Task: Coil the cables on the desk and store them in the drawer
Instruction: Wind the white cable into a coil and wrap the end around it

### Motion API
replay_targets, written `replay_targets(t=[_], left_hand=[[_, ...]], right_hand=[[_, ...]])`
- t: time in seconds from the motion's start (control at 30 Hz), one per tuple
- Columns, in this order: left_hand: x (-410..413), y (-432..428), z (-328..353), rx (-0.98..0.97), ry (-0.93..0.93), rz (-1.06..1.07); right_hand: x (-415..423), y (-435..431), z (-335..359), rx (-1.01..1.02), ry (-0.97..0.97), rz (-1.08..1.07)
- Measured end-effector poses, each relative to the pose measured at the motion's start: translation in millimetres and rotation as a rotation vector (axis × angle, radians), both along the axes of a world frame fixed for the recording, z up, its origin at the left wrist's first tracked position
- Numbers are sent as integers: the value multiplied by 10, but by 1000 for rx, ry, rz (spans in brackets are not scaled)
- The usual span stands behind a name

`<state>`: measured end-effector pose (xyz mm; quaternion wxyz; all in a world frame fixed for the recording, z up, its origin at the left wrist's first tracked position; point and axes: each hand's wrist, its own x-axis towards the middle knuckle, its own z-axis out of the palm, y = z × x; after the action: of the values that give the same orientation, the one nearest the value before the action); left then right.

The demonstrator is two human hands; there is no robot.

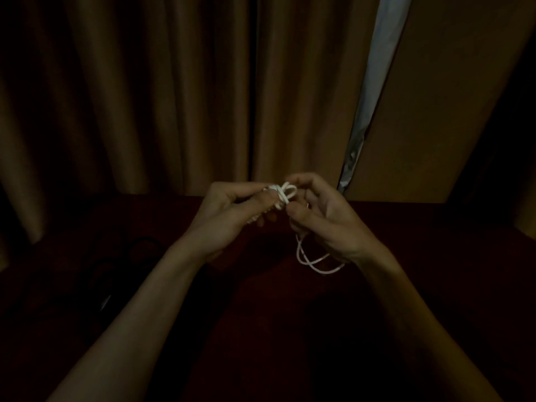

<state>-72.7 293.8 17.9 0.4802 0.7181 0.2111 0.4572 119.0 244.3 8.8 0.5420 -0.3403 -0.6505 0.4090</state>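
Though the light is poor, we can make out in the head view both of our hands raised above the dark red desk [406, 256], close together in the middle of the scene. Our left hand [232, 210] pinches a small wound bundle of the white cable [285, 192] between thumb and forefinger, and that grip is closed tight on the turns. The bundle's long axis seems to run from near left, where it is hidden in the left palm, to far right, where a small loop sticks out.

Our right hand [322, 216] is just right of that loop with its fingers curled. Thumb and forefinger close on the strand there, though the gloom hides the exact contact. From under this hand the loose tail [298, 253] drops toward the desk and sags in a slack loop on the near right.

So the unwound length lies below and to the right of the bundle, nearer the right hand. We judge that this hand must carry the next turn across the bundle's axis while the left holds firm.

Dark cables [130, 256] seem to lie on the desk at the left, barely visible. A curtain [145, 97] hangs behind. We see no drawer.
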Motion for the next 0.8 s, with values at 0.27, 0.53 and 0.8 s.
replay_targets(t=[0.27,0.53,0.8], left_hand=[[-13,-4,43,-283,54,-183],[-61,-64,109,101,301,-24],[86,-99,13,770,318,322]], right_hand=[[-35,-121,107,114,-274,-109],[-173,25,-43,133,-303,-484],[-270,45,-48,75,-51,-477]])
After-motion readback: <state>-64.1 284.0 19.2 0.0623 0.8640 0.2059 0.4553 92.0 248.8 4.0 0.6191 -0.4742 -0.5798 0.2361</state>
